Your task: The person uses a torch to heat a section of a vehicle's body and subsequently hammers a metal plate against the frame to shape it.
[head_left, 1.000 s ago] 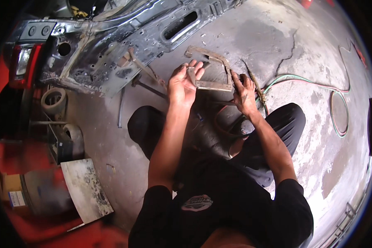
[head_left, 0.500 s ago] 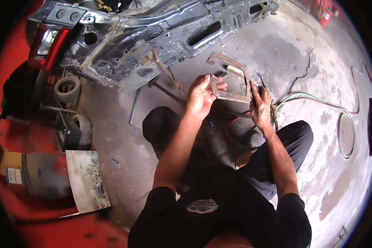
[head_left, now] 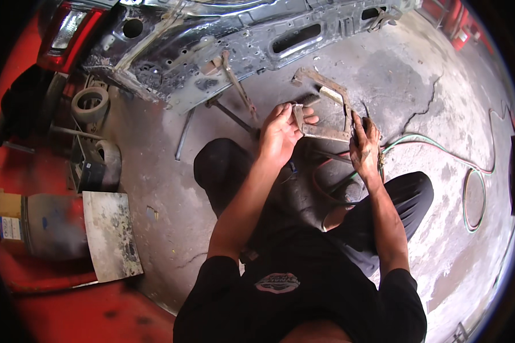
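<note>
A rusty, angled metal bracket (head_left: 326, 133) is held up in front of my knees. My left hand (head_left: 279, 134) pinches the upright plate at its left end, with the other fingertips showing behind the plate. Along the bracket's right side, the blackened fingers of my right hand (head_left: 365, 146) close on the edge. Just right of that hand are brassy fittings (head_left: 381, 160) on red and green hoses; whether the hand also grips them is hidden. A dark, bristly-looking piece (head_left: 310, 99) shows behind the bracket.
A bare metal vehicle body section (head_left: 240, 51) with a red tail light (head_left: 68, 31) spans the far side. A rusty bar (head_left: 238, 86) leans against it. Hoses (head_left: 426, 138) trail right over the concrete. Tape rolls (head_left: 90, 104) and a scuffed panel (head_left: 113, 237) lie left.
The view has shifted slightly, so the surroundings sit differently in the picture. Both hands keep their hold on the bracket, nearly unmoved.
</note>
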`<action>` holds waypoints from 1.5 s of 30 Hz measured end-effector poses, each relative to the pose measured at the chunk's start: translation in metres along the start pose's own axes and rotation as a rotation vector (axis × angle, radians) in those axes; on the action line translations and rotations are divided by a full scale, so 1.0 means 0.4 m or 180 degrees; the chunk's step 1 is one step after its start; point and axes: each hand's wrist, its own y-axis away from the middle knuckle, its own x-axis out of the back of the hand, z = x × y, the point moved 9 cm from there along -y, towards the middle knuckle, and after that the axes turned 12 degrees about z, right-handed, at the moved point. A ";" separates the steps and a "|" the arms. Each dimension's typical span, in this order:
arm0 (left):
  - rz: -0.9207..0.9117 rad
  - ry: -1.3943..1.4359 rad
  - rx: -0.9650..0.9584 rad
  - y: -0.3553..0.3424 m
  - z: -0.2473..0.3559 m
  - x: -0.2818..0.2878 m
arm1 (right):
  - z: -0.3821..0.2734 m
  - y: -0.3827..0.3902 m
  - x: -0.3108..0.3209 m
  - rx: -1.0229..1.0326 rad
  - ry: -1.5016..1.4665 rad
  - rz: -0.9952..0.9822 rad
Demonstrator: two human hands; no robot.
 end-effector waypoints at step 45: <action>-0.3204 -0.4207 0.2125 0.368 -0.955 0.460 | 0.152 -0.152 -0.079 0.0402 0.0536 -0.1955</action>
